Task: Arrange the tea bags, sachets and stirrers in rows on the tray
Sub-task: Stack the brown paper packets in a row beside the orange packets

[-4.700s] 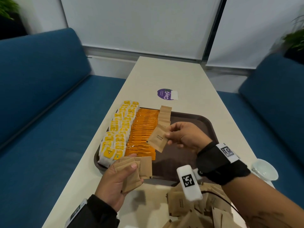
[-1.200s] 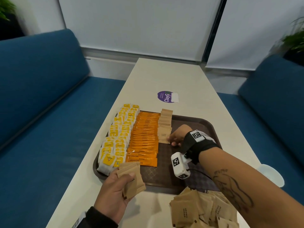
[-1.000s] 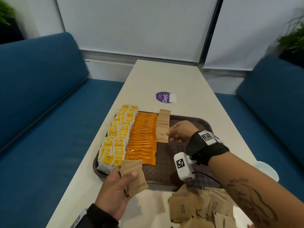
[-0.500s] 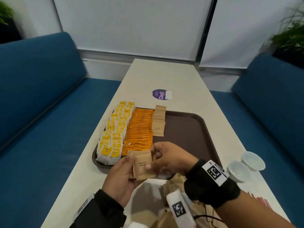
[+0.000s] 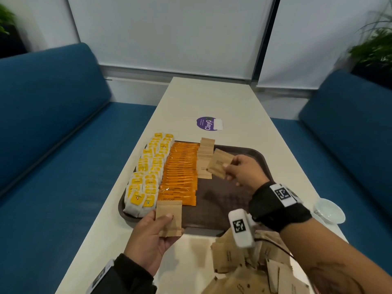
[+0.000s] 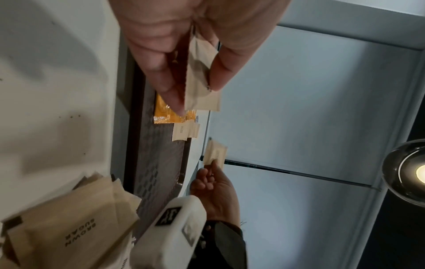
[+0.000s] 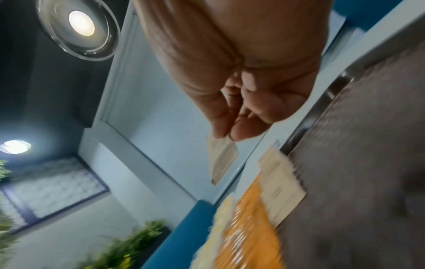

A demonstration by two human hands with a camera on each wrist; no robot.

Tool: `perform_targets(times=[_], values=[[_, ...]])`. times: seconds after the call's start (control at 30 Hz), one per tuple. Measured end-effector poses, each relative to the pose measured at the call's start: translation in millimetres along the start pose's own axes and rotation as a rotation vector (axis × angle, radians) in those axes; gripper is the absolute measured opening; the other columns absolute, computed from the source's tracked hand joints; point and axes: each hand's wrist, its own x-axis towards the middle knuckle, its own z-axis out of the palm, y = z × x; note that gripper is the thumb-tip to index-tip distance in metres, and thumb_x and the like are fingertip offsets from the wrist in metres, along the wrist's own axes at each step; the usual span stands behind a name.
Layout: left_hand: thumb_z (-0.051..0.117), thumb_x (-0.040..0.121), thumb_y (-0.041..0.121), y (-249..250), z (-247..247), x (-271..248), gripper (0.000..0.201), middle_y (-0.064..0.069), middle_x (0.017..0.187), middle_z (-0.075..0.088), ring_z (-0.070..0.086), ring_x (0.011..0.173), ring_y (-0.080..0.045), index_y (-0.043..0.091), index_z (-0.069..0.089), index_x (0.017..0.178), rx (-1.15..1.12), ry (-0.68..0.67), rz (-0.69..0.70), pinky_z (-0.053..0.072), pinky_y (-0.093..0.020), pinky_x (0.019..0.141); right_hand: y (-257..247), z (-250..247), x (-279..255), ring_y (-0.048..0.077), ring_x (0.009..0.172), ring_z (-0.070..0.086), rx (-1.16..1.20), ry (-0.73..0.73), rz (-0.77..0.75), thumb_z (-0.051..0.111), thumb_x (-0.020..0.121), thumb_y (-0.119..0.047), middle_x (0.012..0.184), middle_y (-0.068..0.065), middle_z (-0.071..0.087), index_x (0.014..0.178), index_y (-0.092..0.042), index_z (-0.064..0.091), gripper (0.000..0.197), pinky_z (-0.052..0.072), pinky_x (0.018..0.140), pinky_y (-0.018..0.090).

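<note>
A: Right hand [image 5: 244, 171] pinches one brown sachet [image 5: 219, 163] above the brown tray [image 5: 231, 209], beside the brown row [image 5: 205, 159].
B: Left hand [image 5: 151, 236] grips a small stack of brown sachets [image 5: 169, 217] at the tray's near edge; two tea-bag rows [image 5: 148, 177], one orange row [image 5: 180, 172], loose pile [image 5: 254, 270] on the bench [image 5: 212, 98]

"ClayG" reads white on the purple round sticker [image 5: 207, 123] stuck to the worktop [image 5: 212, 98]. "AMERICAN" shows on the nearest orange sachets [image 5: 178, 194] in the tray [image 5: 244, 209]. "BROWN SUGAR" is printed on a brown sachet in the loose pile [image 6: 80, 233]. The small print on the row of brown sachets [image 5: 205, 168] is unreadable.
</note>
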Motion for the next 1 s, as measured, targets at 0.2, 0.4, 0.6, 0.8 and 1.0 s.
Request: perform_targets(times=[0.2,0.4,0.6,0.8,1.0], values=[[0.046,0.093,0.003,-2,-4,9,0.032,-0.017,0.110,0.062,0.059,0.093,-0.029,0.009,0.051,0.124,-0.034,0.016,-0.017,0.051,-0.040,0.069,14,2,58,0.012,0.050,0.049,-0.186,-0.117,0.208,0.062,0.091,-0.013,0.068,0.006,0.061,0.083,-0.009,0.062,0.009,0.039,0.041,0.019],[0.046,0.092,0.001,-1,-6,14,0.024,-0.019,0.109,0.063,0.060,0.091,-0.029,0.010,0.057,0.112,-0.046,0.037,-0.029,0.058,-0.038,0.064,9,27,87,0.019,0.082,0.057,-0.303,-0.270,0.314,0.062,0.090,-0.015,0.112,0.013,0.069,0.106,-0.004,0.062,0.020,0.047,0.094,0.036],[0.044,0.093,0.000,-1,-9,18,0.022,-0.017,0.103,0.063,0.059,0.087,-0.027,0.011,0.058,0.107,-0.052,0.059,-0.015,0.057,-0.038,0.064,0,38,96,0.014,0.072,0.055,-0.537,-0.346,0.415,0.056,0.094,-0.028,0.078,0.000,0.063,0.104,-0.011,0.056,0.020,0.044,0.084,0.033],[0.045,0.093,0.002,-8,-11,23,0.030,-0.018,0.112,0.062,0.059,0.092,-0.028,0.008,0.053,0.121,-0.052,0.062,-0.033,0.058,-0.036,0.064,-2,47,109,0.007,0.048,0.042,-0.597,-0.391,0.533,0.047,0.098,-0.036,0.066,-0.006,0.063,0.087,-0.016,0.050,0.023,0.039,0.056,0.020],[0.044,0.093,0.000,-5,-11,24,0.027,-0.017,0.103,0.063,0.058,0.085,-0.026,0.007,0.055,0.116,-0.071,0.080,-0.023,0.058,-0.032,0.053,0,40,104,0.009,0.055,0.056,-0.359,-0.313,0.505,0.061,0.092,-0.022,0.078,0.003,0.063,0.094,-0.009,0.056,0.013,0.040,0.047,0.020]])
